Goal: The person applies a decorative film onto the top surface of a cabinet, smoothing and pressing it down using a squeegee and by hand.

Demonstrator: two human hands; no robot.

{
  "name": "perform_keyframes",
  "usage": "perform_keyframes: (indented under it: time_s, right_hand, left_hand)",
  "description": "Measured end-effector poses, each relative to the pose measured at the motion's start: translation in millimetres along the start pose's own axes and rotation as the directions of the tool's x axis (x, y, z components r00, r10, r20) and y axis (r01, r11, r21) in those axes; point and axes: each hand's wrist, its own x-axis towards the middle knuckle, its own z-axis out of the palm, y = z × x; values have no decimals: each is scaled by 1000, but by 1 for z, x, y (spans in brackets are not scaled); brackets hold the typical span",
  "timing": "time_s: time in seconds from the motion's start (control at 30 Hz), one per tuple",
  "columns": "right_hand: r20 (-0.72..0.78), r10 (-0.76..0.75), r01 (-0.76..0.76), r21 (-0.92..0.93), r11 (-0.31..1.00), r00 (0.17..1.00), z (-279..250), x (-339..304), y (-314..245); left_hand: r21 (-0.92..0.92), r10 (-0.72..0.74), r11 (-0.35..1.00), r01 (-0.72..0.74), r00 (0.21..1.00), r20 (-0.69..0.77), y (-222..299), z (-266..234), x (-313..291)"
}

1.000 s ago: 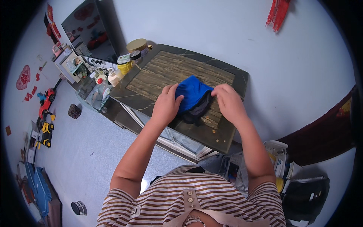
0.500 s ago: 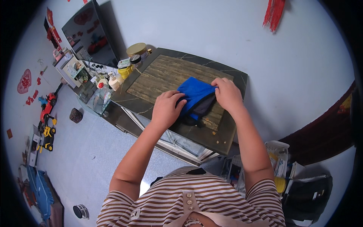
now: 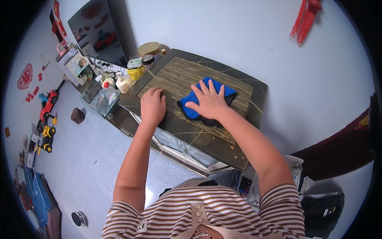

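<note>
My right hand (image 3: 209, 102) lies with fingers spread on a folded blue cloth (image 3: 191, 112) with black edging, pressing it against the top of a dark cabinet (image 3: 181, 128). Part of the cloth is covered by this hand. To the left, my left hand (image 3: 152, 106) rests on the cabinet top near its front edge. Its fingers are slightly bent, and nothing shows in them. Under the cloth runs a brown, wood-grained panel (image 3: 167, 81) set in the dark, veined border. Small yellowish spots (image 3: 232, 147) mark the near right corner.
At the cabinet's left end stand a pump bottle (image 3: 122, 83), a yellow container (image 3: 135, 72), a dark-lidded jar (image 3: 148, 60) and a gold-lidded tin (image 3: 149, 48). Beyond them is a television (image 3: 97, 34). Toy vehicles (image 3: 47, 133) sit on the floor at left; a black bag (image 3: 324, 213) is at lower right.
My left hand has let go of the cloth and moved left onto the cabinet top. My right hand has shifted from the cloth's right corner to lie flat on it.
</note>
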Motion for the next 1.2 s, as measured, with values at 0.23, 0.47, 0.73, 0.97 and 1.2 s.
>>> perform_keyframes:
  time_s: [0.23, 0.47, 0.73, 0.97, 1.2]
  right_hand:
    - [-53, 46, -45, 25, 999, 998, -4, 94, 38]
    - [-64, 130, -128, 25, 991, 989, 0, 169, 49]
    - [-62, 186, -185, 11, 983, 981, 0, 142, 37]
    - [-78, 180, -179, 19, 984, 981, 7, 32, 26]
    - [-99, 211, -213, -10, 977, 973, 7, -108, 14]
  left_hand:
    - [131, 48, 990, -42, 998, -38, 15, 3, -6]
    - [83, 6, 997, -8, 1000, 23, 20, -1, -6]
    - [95, 35, 995, -33, 999, -19, 14, 5, -5]
    - [101, 4, 995, -5, 1000, 11, 4, 7, 0]
    - [63, 28, 998, -29, 999, 24, 4, 11, -1]
